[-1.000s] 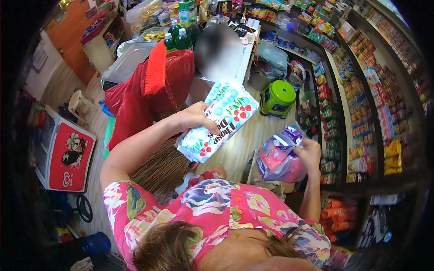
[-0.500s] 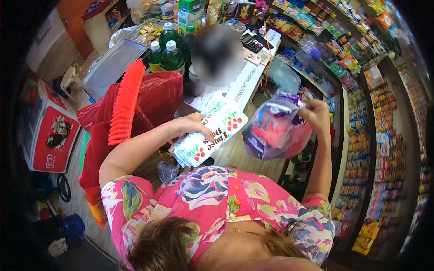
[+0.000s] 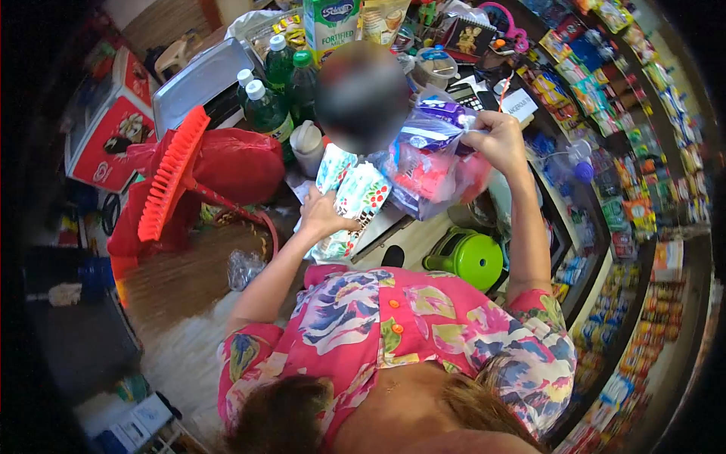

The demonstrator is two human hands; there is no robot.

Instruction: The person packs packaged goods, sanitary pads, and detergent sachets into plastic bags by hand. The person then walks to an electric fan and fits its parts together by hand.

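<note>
My left hand [image 3: 325,214] is closed on white plastic packets with red cherries printed on them; lettering like "Those Days" showed a moment ago. These sanitary pad packs [image 3: 365,189] are held in front of my chest, at the counter's near edge. To the right, my right hand [image 3: 495,142] pinches the gathered top of a clear plastic bag [image 3: 408,170]. Purple packs and pink-red packs show through its thin sides. The bag hangs just right of the pad packs, over the counter edge.
Green bottles [image 3: 268,113], a white lidded container [image 3: 307,144] and a milk carton [image 3: 333,26] stand on the counter. A red broom [image 3: 172,174] and red plastic bag lie left. A green stool [image 3: 478,261] is below right; packed shelves [image 3: 635,174] line the right. One round area is blurred.
My view has turned, showing more floor and the green stool. My right hand has brought the clear bag up and closer to the pad packs. Both hands keep their hold.
</note>
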